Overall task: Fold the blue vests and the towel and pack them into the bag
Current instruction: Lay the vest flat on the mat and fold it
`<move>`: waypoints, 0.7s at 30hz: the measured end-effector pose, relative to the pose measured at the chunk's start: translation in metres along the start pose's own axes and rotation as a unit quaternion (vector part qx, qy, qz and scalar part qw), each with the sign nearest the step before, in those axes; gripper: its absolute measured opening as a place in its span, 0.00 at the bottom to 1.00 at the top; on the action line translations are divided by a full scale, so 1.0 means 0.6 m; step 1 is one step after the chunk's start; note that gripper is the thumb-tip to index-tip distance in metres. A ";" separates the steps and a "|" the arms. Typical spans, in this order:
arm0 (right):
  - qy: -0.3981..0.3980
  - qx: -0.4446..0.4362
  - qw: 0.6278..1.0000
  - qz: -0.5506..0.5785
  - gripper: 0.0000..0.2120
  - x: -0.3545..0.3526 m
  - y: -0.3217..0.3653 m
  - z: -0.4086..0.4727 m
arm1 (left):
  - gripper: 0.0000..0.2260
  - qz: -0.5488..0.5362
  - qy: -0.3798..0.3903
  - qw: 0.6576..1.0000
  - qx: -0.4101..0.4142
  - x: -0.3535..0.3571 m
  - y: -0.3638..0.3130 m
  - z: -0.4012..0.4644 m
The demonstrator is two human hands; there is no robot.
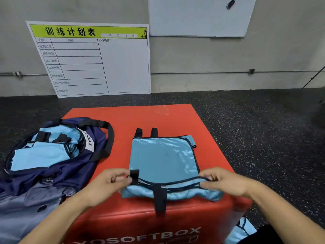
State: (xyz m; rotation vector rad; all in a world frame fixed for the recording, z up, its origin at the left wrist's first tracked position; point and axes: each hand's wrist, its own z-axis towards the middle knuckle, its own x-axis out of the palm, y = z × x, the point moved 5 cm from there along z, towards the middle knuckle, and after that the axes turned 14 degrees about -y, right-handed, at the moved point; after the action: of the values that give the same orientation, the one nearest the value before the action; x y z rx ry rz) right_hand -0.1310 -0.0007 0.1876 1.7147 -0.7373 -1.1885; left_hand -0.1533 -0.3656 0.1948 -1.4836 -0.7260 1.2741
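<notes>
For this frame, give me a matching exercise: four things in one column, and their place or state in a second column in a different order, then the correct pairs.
Things:
1. blue vest
2. navy bag
3. red soft box
4. left hand

Places or states:
A. open, with light blue fabric already inside
B. pinches a black strap at the vest's near edge
C. lies flat on the box top, near edge gripped by both hands
D. carries the vest on its top surface

Pairs: 1-C, 2-A, 3-D, 4-B
</notes>
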 end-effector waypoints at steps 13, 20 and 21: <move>-0.130 0.234 0.913 0.308 0.22 -0.037 -0.049 0.090 | 0.10 -0.106 -0.158 0.961 -0.203 0.011 0.079 0.088; -0.057 0.219 0.893 0.389 0.30 -0.040 -0.065 0.051 | 0.13 -0.046 -0.068 0.983 -0.163 0.022 0.078 0.074; -0.052 0.213 0.921 0.323 0.28 -0.034 -0.061 0.054 | 0.12 -0.029 -0.065 0.985 -0.158 0.023 0.076 0.076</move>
State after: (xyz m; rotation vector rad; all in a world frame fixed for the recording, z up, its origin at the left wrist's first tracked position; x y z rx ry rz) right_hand -0.1694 0.0211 0.1581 1.5457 -1.5740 -0.6813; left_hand -0.2003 -0.3535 0.1503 -1.6274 -1.0913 1.2604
